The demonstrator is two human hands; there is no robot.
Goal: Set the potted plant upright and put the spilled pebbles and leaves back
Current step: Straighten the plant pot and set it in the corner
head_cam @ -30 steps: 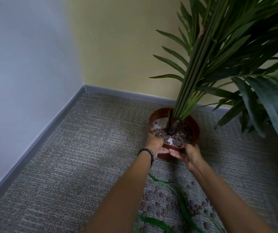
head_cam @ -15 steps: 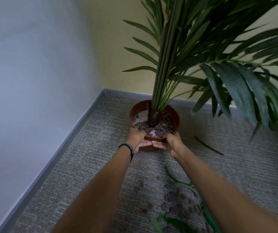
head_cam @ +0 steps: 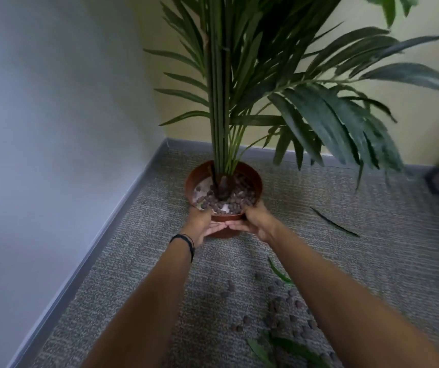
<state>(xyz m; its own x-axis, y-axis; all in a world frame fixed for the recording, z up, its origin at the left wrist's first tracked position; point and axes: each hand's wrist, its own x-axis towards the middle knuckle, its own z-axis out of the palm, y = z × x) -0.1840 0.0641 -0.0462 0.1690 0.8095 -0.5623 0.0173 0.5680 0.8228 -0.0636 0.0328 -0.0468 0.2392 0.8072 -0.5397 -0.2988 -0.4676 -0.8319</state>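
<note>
Potted plant (head_cam: 222, 144) standing upright; left hand (head_cam: 203, 227) and right hand (head_cam: 256, 222) clasping its near rim. Steadying base flat before releasing; spilled pebbles (head_cam: 291, 305) lying just short of plant.

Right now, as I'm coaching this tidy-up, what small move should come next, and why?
Probably release the pot and reach for the spilled pebbles. The stems stand upright, the left hand and right hand grip the pot's near side, and pebbles and loose leaves lie on the carpet.
</note>
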